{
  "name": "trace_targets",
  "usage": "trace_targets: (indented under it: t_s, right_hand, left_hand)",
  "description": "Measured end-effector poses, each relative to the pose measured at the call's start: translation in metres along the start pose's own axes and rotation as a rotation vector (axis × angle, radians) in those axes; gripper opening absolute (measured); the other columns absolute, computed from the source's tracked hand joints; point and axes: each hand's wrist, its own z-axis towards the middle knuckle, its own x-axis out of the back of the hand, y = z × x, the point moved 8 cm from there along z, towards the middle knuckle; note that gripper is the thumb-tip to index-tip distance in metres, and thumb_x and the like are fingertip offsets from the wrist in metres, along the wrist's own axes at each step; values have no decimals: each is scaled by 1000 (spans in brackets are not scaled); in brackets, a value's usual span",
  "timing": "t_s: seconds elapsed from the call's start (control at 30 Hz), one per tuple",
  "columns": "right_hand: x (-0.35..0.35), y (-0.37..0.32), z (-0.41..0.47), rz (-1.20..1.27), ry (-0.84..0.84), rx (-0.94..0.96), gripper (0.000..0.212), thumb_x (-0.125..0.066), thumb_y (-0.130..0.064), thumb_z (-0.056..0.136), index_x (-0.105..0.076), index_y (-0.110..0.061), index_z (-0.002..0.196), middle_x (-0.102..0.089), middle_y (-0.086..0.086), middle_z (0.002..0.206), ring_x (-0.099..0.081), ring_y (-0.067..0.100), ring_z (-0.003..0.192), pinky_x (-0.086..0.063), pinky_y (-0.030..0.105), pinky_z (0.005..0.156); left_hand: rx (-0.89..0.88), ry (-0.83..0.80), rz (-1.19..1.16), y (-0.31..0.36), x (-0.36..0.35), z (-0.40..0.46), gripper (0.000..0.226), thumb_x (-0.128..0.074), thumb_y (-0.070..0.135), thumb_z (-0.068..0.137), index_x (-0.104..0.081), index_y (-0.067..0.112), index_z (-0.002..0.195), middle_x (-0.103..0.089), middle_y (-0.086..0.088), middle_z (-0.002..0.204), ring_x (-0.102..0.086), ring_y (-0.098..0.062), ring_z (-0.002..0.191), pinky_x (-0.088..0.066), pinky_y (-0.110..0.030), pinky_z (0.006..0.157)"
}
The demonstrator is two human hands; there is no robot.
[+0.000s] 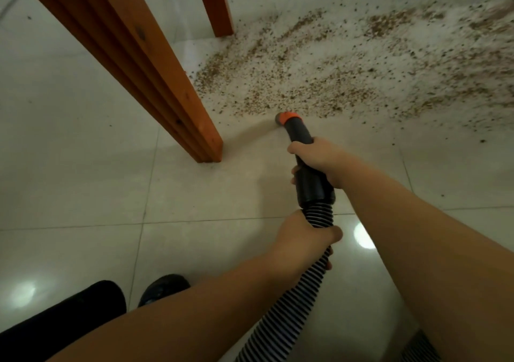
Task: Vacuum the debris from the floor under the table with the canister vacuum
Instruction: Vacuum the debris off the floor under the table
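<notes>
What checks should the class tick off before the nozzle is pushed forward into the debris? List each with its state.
1. Right hand gripping the nozzle: ok.
2. Left hand holding the ribbed hose: ok.
3. Nozzle tip at the near edge of the debris: ok.
4. Nozzle apart from the near table leg: ok.
5. Floor behind the nozzle free of heavy debris: ok, a few specks only.
6. Vacuum switched on: cannot tell, canister out of view.
</notes>
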Motion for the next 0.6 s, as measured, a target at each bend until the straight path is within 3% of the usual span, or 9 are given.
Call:
trace_targets:
  t_s: [0.13,0.27,0.4,0.6]
  right_hand:
    - [51,18,-9,42,145,-14,23,-55,-18,94,-40,-9,110,-54,17,88,-57,29,63,-56,43,66]
    - [91,31,-17,87,230,-46,27,-54,-20,95,-38,-11,114,-55,16,84,-58,28,61,-52,38,54]
    - [109,32,-15,115,263,-61,27,-55,-22,95,-40,-10,114,-57,15,82,-60,29,62,-54,40,57]
    - [84,12,1,61,203,-22,31,-56,-25,93,-43,-9,116,-61,22,104,-65,38,84,-56,52,81]
  left_hand:
    - [-12,-92,64,6,-38,9,15,-64,12,84,-50,14,90,-56,-6,68,-54,-16,47,-53,-30,55]
    - [-24,-126,123,14,-68,17,14,-64,14,84,-51,15,88,-57,-5,67,-55,-17,48,-54,-31,57]
    - [-43,-137,114,23,-77,24,14,-65,12,83,-51,14,85,-57,-6,68,-55,-18,48,-54,-33,61]
    - [-35,-70,44,24,-51,30,13,-64,12,84,-52,14,82,-57,-6,66,-54,-17,46,-50,-27,51]
